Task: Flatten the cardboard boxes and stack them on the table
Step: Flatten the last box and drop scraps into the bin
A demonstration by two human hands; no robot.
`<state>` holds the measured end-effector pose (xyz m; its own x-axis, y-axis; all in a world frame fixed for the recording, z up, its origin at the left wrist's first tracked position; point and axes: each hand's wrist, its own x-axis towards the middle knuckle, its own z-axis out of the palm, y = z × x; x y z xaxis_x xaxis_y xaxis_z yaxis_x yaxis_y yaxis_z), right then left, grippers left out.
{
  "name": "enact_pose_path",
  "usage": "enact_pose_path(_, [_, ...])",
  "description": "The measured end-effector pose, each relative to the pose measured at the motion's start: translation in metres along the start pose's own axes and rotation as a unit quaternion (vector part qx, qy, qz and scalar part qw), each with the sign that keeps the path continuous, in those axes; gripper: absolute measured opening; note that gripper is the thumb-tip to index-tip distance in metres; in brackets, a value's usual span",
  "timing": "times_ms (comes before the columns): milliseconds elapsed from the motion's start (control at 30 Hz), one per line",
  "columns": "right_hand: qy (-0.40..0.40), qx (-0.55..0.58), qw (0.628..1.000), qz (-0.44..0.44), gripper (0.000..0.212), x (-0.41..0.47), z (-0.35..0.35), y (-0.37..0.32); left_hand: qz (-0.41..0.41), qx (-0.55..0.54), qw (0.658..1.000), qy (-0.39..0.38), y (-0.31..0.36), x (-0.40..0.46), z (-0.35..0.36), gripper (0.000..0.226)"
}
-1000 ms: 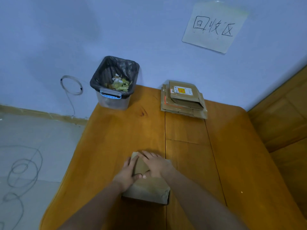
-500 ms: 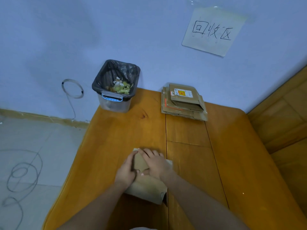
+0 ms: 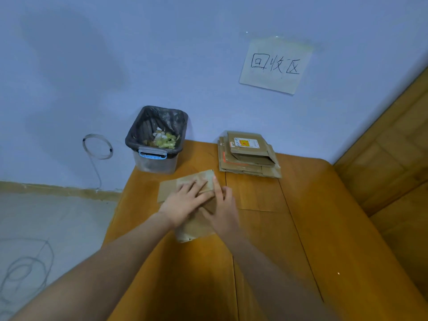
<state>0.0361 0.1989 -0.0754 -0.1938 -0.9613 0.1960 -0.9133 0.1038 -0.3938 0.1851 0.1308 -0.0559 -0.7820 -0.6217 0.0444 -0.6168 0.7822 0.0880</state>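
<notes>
Two palms down on one flattened cardboard box (image 3: 177,186) — left hand (image 3: 185,201) spread across its middle, right hand (image 3: 223,205) alongside at the right edge, fingers straight, index finger reaching toward the far corner. No curl round anything, no pinch; pressing only, both hands unclenched.

Moved since a second ago: then lying at mid-table close to the body, now slid well up the table (image 3: 301,228). Far edge near the base of the lined bin (image 3: 157,140), far right corner just beside the stack (image 3: 249,158) of flattened boxes by the wall, apparently not touching it. Arms stretched further out to match. Looks flatter too — earlier a thick open end at the near side, now only a slightly puffed lip there.

Meaning for the task, as a judgement: flattening of this piece about done, transfer to the stack under way. Left to do: lift or slide rightward onto the pile, then square up. Needs a real hold first; pushing alone is no good for getting on top. Risks: near end springing back once pressure comes off, or a nudge shifting the pile's top piece, already sitting askew.

Elsewhere: paper sign (image 3: 275,66) taped to the wall above the stack, loop of wire (image 3: 98,147) on the wall left of the bin.
</notes>
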Motion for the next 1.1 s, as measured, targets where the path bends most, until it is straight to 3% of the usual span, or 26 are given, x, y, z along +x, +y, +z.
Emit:
enact_pose_path(167, [-0.075, -0.043, 0.996, 0.028, 0.067, -0.057, 0.010, 0.030, 0.080, -0.006, 0.993, -0.092, 0.039, -0.020, 0.036, 0.066])
enact_pose_path(267, [-0.094, -0.041, 0.992, 0.070, 0.061, -0.091, 0.014, 0.048, 0.162, -0.001, 0.986, 0.042, 0.059, -0.028, 0.052, 0.055])
enact_pose_path(333, [-0.063, -0.083, 0.992, 0.068, 0.057, -0.106, 0.011, 0.056, 0.190, -0.067, 0.977, 0.073, 0.065, -0.029, 0.055, 0.046])
enact_pose_path(433, [0.035, -0.139, 0.990, 0.019, 0.048, -0.116, 0.007, 0.060, 0.142, -0.206, 0.965, 0.082, 0.064, -0.032, 0.059, 0.038])
enact_pose_path(500, [0.047, -0.151, 0.987, -0.012, 0.043, -0.115, 0.006, 0.057, 0.083, -0.248, 0.963, 0.069, 0.059, -0.037, 0.065, 0.042])
enact_pose_path(633, [0.015, -0.095, 0.995, -0.016, 0.034, -0.111, 0.009, 0.050, -0.015, -0.289, 0.956, 0.042, 0.054, -0.038, 0.067, 0.050])
enact_pose_path(800, [-0.001, -0.015, 1.000, 0.003, 0.027, -0.109, 0.010, 0.053, -0.049, -0.227, 0.971, -0.052, 0.062, -0.024, 0.064, 0.092])
enact_pose_path(967, [-0.043, -0.014, 0.999, 0.021, 0.037, -0.092, 0.000, 0.056, -0.057, -0.250, 0.963, -0.085, 0.056, -0.015, 0.065, 0.110])
enact_pose_path(1100, [-0.080, -0.084, 0.993, 0.005, 0.041, -0.073, -0.002, 0.053, -0.062, -0.266, 0.960, -0.070, 0.055, -0.014, 0.068, 0.113])
